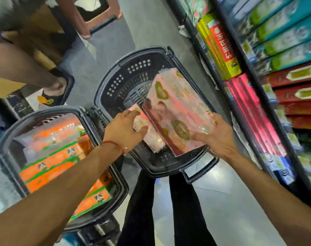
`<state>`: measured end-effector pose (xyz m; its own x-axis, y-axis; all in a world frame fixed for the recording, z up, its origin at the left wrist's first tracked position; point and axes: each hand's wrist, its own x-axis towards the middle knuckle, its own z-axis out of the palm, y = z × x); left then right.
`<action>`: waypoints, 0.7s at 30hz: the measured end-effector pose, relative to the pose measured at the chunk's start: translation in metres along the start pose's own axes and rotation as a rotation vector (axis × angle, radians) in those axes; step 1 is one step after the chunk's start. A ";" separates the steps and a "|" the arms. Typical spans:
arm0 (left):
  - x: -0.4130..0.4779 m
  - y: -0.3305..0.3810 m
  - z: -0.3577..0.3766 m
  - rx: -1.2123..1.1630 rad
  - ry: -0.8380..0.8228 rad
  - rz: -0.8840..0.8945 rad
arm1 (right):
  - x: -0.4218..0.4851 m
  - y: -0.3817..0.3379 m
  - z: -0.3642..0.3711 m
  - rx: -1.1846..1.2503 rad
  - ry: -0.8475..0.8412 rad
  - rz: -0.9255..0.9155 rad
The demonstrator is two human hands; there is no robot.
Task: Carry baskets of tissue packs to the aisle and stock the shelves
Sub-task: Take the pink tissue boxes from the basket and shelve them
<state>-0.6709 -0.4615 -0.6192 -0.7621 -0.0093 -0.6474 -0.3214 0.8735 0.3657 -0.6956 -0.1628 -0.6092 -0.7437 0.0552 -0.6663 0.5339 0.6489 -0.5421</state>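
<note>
Grey shop floor runs down the aisle, blurred at the edges, with another person's bare leg standing at the upper left. Below it, the left basket sits on the floor, packed full of orange tissue packs, none taken out yet.

The left hand reaches across into the middle basket. Its fingers are spread over a small pink pack with the thumb on top. I cannot tell whether it has closed on the pack or only rests there. That pack lies low against the near wall, and part of it is under the big pink pack.

The right hand grips the big pack at its near corner, thumb on top. The rest of the pack reaches far out over the basket with nothing under it.

At the far right, the shelves are crowded with red boxes and others.

The likely trouble is that one-corner hold. The wrapper looks slick, and the long pack could sag, twist or slide free. Pulling the small pack out from under it could drag the big one off balance. The tight shelf may also snag a pack going in.
</note>
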 end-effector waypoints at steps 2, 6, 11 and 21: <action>-0.017 0.004 -0.001 -0.257 -0.044 -0.071 | -0.019 -0.012 -0.019 0.074 -0.023 0.003; -0.056 0.018 -0.005 -1.016 -0.139 -0.350 | -0.057 -0.038 -0.045 0.204 -0.172 -0.035; -0.106 0.037 -0.012 -1.522 -0.078 -0.308 | -0.089 -0.046 -0.054 0.328 -0.319 0.008; -0.201 0.051 -0.008 -2.027 0.136 -0.267 | -0.138 -0.083 -0.078 0.340 -0.720 -0.081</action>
<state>-0.5389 -0.4189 -0.4651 -0.5974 -0.1311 -0.7912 -0.3701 -0.8302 0.4170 -0.6690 -0.1647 -0.4322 -0.4049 -0.5613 -0.7218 0.6688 0.3565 -0.6524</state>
